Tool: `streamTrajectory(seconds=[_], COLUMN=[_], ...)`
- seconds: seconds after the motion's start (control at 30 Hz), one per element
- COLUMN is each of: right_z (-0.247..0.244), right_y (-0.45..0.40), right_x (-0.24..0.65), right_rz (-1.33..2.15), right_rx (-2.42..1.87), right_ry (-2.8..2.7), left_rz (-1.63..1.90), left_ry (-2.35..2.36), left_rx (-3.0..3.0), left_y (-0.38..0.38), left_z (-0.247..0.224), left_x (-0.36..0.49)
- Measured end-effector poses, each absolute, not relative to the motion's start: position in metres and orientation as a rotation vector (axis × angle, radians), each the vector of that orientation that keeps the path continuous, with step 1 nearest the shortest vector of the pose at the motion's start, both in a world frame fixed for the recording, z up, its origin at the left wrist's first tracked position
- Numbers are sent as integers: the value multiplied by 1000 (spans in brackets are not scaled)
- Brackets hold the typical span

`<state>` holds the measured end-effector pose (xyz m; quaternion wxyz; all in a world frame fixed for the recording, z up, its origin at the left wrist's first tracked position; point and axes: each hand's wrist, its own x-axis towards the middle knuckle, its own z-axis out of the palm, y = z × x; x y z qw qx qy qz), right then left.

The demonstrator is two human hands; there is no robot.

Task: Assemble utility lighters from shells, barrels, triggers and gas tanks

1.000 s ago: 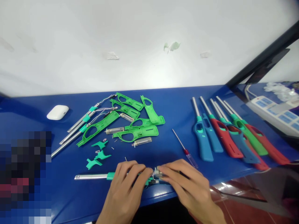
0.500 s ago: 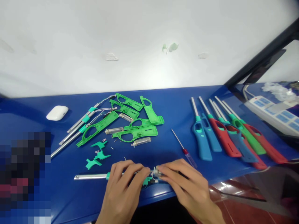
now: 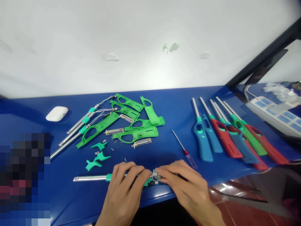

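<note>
At the table's front edge, my left hand [image 3: 127,188] is closed over a lighter assembly, whose silver tube [image 3: 90,178] with a green collar sticks out to the left. A green trigger piece [image 3: 148,181] shows by its fingertips. My right hand [image 3: 188,185] pinches a small clear part with a whitish end [image 3: 155,174], mostly hidden by the fingers, right against the assembly. The fingertips of both hands nearly meet. Behind them lie green handle shells [image 3: 138,134], clear fuel tanks [image 3: 143,142] and loose green triggers [image 3: 100,145].
A screwdriver [image 3: 184,149] lies right of centre. Several whole lighters [image 3: 204,144] in blue, red and green lie at the right, near a power strip [image 3: 277,113]. Metal tubes with wires [image 3: 77,125] and a white case [image 3: 57,113] lie at the left.
The clear part in my right hand has shifted slightly left, closer to my left fingertips. Both hands keep their grips.
</note>
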<state>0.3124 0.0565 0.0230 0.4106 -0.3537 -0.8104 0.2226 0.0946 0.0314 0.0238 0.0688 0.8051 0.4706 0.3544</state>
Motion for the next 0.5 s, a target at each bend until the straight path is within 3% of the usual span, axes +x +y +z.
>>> streamTrajectory(seconds=[0.5], right_z=[26], right_y=[48], right_x=[315], right_rz=[450], right_rx=[-1118], right_ry=[-2137], left_rz=[874], left_ry=[1612], left_rx=[2427], left_y=[19], left_z=[25], left_x=[65])
